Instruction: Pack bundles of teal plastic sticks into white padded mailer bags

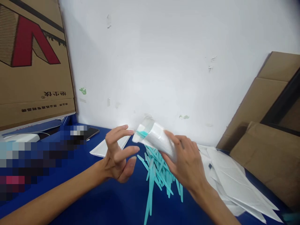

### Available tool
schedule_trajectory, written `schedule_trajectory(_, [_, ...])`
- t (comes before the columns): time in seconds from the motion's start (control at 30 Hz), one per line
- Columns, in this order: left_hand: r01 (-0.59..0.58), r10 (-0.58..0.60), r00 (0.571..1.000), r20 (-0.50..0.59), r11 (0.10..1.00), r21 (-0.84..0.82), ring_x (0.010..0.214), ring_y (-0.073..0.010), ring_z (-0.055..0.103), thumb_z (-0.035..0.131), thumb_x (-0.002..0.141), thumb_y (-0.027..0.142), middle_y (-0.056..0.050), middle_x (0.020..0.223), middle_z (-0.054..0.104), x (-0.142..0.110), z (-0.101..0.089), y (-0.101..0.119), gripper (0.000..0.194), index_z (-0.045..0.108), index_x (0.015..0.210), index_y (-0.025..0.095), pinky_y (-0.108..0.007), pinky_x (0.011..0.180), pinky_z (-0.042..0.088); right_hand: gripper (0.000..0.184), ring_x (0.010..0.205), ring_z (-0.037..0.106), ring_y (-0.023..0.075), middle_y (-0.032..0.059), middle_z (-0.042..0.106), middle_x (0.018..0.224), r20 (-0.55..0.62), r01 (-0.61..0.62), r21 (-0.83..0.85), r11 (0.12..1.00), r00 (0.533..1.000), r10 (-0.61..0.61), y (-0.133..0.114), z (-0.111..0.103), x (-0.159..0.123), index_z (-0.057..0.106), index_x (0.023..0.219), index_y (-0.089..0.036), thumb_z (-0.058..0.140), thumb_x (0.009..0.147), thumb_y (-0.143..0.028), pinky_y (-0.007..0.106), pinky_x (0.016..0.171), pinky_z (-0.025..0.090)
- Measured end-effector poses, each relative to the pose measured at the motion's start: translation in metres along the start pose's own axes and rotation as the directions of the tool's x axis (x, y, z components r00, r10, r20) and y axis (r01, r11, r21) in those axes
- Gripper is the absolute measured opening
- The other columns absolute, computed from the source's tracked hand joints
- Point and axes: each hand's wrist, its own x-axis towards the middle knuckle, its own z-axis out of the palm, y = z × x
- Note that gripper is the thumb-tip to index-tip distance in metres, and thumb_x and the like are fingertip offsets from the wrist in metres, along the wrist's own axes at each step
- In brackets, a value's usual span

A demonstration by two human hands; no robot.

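Note:
My right hand (185,159) grips a white padded mailer (161,137), held tilted above the table with its mouth facing left. Inside the mouth, a bit of teal plastic (142,134) shows; the rest of the contents is hidden. Just left of the mouth, my left hand (122,153) holds nothing, its fingers bent and spread apart. Below the mailer lies a loose heap of thin teal plastic sticks (154,175), flat and blade-like at the ends. Behind my left hand, another white mailer (100,148) lies flat on the table.
Several white mailers (234,178) are stacked at the right, beside brown cardboard (264,156) leaning on the wall. A large printed carton (35,78) stands at the left. A phone (92,133) lies on the blue table (105,203). The white wall (152,62) closes off the back.

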Motion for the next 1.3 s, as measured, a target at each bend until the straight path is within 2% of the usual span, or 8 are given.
schedule_trajectory(0.27, [-0.012, 0.066, 0.953, 0.295, 0.984, -0.179, 0.108, -0.0303, 0.047, 0.052, 0.075, 0.015, -0.012, 0.11, 0.048, -0.006, 0.005, 0.02, 0.04, 0.05, 0.114, 0.017, -0.051, 0.09, 0.044, 0.065, 0.104, 0.054, 0.03, 0.0149, 0.053, 0.118, -0.18, -0.253, 0.169, 0.953, 0.942, 0.283, 0.01, -0.009, 0.004, 0.037, 0.145, -0.017, 0.06, 0.09, -0.041, 0.046, 0.084, 0.05])
schedule_trajectory(0.4, [0.242, -0.102, 0.887, 0.45, 0.933, -0.265, 0.113, -0.0311, 0.048, 0.053, 0.084, 0.024, -0.015, 0.121, 0.05, -0.001, 0.0, 0.035, 0.05, 0.045, 0.133, 0.017, -0.049, 0.094, 0.044, 0.069, 0.107, 0.054, 0.0309, 0.0151, 0.052, 0.118, -0.219, -0.201, 0.179, 0.963, 0.946, 0.238, 0.004, -0.013, 0.003, 0.034, 0.147, -0.018, 0.062, 0.088, -0.038, 0.047, 0.086, 0.05])
schedule_trajectory(0.53, [0.544, -0.296, 0.767, 0.57, 0.771, -0.331, 0.122, -0.031, 0.049, 0.055, 0.091, 0.039, -0.014, 0.135, 0.052, 0.004, -0.001, 0.045, 0.056, 0.042, 0.142, 0.02, -0.045, 0.103, 0.041, 0.075, 0.101, 0.054, 0.0308, 0.0154, 0.053, 0.114, -0.188, -0.061, 0.152, 0.986, 0.978, 0.089, -0.014, -0.009, -0.002, 0.032, 0.149, -0.016, 0.065, 0.086, -0.036, 0.047, 0.082, 0.051])
schedule_trajectory(0.63, [0.656, -0.377, 0.722, 0.58, 0.638, -0.403, 0.122, -0.0304, 0.052, 0.056, 0.092, 0.044, -0.01, 0.132, 0.059, 0.005, 0.001, 0.047, 0.048, 0.054, 0.135, 0.021, -0.043, 0.107, 0.039, 0.081, 0.096, 0.053, 0.0305, 0.0167, 0.054, 0.113, -0.15, 0.068, 0.074, 0.995, 0.987, -0.057, -0.026, -0.005, -0.006, 0.029, 0.152, -0.013, 0.067, 0.085, -0.038, 0.047, 0.079, 0.05])
schedule_trajectory(0.87, [0.821, -0.73, 0.49, 0.476, 0.205, -0.532, 0.104, -0.0262, 0.064, 0.055, 0.095, 0.042, -0.008, 0.112, 0.071, 0.01, 0.005, 0.049, 0.04, 0.064, 0.124, 0.018, -0.035, 0.09, 0.051, 0.08, 0.097, 0.055, 0.0296, 0.0173, 0.054, 0.119, -0.209, 0.18, 0.121, 0.976, 0.966, -0.152, -0.027, -0.012, -0.005, 0.027, 0.153, -0.017, 0.067, 0.087, -0.038, 0.045, 0.078, 0.049])
schedule_trajectory(1.0, [0.78, -0.848, 0.353, 0.395, 0.033, -0.625, 0.083, -0.023, 0.066, 0.065, 0.086, 0.044, -0.006, 0.095, 0.073, 0.016, 0.004, 0.034, 0.036, 0.07, 0.108, 0.015, -0.03, 0.073, 0.052, 0.065, 0.083, 0.06, 0.0218, 0.0094, 0.063, 0.109, -0.139, 0.019, 0.358, 0.933, 0.99, 0.033, -0.021, -0.013, -0.005, 0.025, 0.152, -0.021, 0.053, 0.094, -0.028, 0.041, 0.075, 0.05])
schedule_trajectory(1.1, [0.785, -0.827, 0.25, 0.503, -0.132, -0.605, 0.074, -0.0199, 0.064, 0.07, 0.081, 0.042, -0.005, 0.085, 0.071, 0.02, 0.004, 0.021, 0.031, 0.071, 0.094, 0.014, -0.028, 0.067, 0.05, 0.055, 0.073, 0.06, 0.0191, 0.0031, 0.066, 0.093, -0.005, -0.155, 0.433, 0.888, 0.985, 0.174, -0.019, -0.01, -0.008, 0.03, 0.151, -0.025, 0.045, 0.098, -0.031, 0.039, 0.073, 0.048])
schedule_trajectory(1.3, [0.85, -0.538, 0.197, 0.82, -0.324, -0.416, 0.069, -0.0186, 0.063, 0.072, 0.079, 0.035, -0.005, 0.083, 0.07, 0.015, 0.008, 0.02, 0.031, 0.07, 0.101, 0.012, -0.026, 0.063, 0.046, 0.053, 0.069, 0.061, 0.0175, 0.0001, 0.066, 0.085, 0.345, -0.551, 0.667, 0.502, 0.825, 0.448, -0.02, -0.003, -0.005, 0.033, 0.149, -0.028, 0.042, 0.1, -0.047, 0.032, 0.066, 0.049])
